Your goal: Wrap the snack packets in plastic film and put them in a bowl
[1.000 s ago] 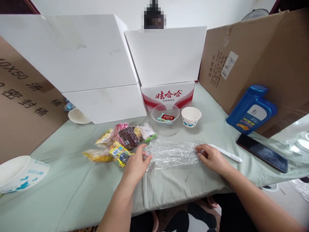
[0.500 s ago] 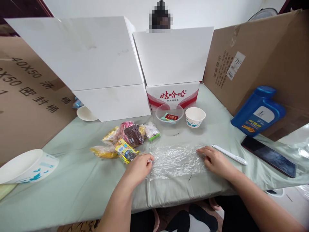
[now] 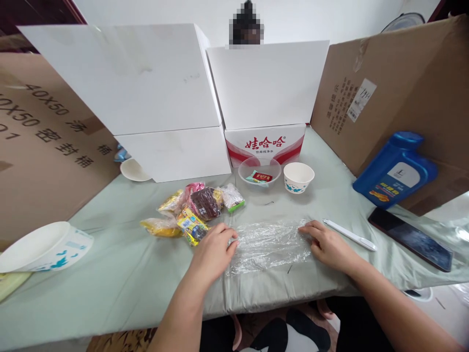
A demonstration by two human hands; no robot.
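A crinkled sheet of clear plastic wrap [image 3: 269, 244] lies flat on the pale green table [image 3: 120, 274] in front of me. My left hand [image 3: 214, 252] rests on its left edge with the fingers bent down onto the film. My right hand [image 3: 326, 244] presses on its right edge, fingers curled onto the film. A heap of wrapped snacks [image 3: 192, 212] lies just left of my left hand.
A clear bowl [image 3: 259, 171] with small packets and a paper bowl [image 3: 298, 177] stand behind the wrap. A white pen [image 3: 350, 234], a dark phone [image 3: 410, 238] and a blue bottle [image 3: 395, 170] lie right. White boxes and cardboard walls ring the table. Another bowl [image 3: 46, 247] sits far left.
My left hand has shifted slightly along the left edge of the wrap and its fingers now lie further onto the film. The right hand has stayed at the right edge.
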